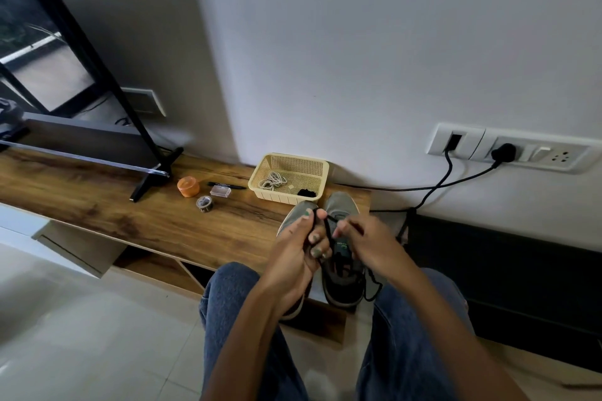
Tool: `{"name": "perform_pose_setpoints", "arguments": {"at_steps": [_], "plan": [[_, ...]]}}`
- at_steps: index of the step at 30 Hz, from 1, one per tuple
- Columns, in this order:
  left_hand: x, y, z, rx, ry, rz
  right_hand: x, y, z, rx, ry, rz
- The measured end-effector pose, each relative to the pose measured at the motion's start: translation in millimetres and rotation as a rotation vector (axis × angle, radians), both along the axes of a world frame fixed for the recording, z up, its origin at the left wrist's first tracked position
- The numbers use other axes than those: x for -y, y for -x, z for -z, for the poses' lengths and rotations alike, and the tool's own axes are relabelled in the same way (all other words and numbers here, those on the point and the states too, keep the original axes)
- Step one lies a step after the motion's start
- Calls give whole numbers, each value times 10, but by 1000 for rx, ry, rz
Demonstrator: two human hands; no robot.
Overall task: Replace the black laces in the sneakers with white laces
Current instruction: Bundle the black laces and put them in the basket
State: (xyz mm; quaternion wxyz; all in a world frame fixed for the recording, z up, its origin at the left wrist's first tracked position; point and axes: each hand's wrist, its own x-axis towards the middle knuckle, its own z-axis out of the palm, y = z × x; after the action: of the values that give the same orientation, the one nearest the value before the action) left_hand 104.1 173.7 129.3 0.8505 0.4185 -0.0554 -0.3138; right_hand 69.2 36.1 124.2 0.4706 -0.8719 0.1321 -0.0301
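The black lace (328, 231) runs up from the right sneaker (342, 257) on the wooden shelf (136, 205) — the left hand (299, 251) grips it in curled fingers, the right hand (365, 241) pinches it. At 11 o'clock sits a basket (288, 179) holding white laces (273, 181).

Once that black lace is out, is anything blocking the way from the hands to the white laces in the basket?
Nothing visible blocks it. The white laces lie loose in the open-topped basket, just beyond the sneakers' toes. Both hands, left hand and right hand, hold the black lace. A black bundle shares the basket, apart from the white laces.
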Motion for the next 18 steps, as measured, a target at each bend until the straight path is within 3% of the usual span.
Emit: {"name": "perform_pose_setpoints", "arguments": {"at_steps": [4,9,15,18], "plan": [[-31,-86,27,-4,29,-150,-229,119,11,-220,-13,-308],[-63,-122,126,169,-227,-179,-388,179,-89,-293,59,-524],[-167,-6,94,438,-538,-59,-249,128,-335,-41,163,-370],[-157,-14,106,414,-538,5,-137,79,-373,78,204,-213]]}}
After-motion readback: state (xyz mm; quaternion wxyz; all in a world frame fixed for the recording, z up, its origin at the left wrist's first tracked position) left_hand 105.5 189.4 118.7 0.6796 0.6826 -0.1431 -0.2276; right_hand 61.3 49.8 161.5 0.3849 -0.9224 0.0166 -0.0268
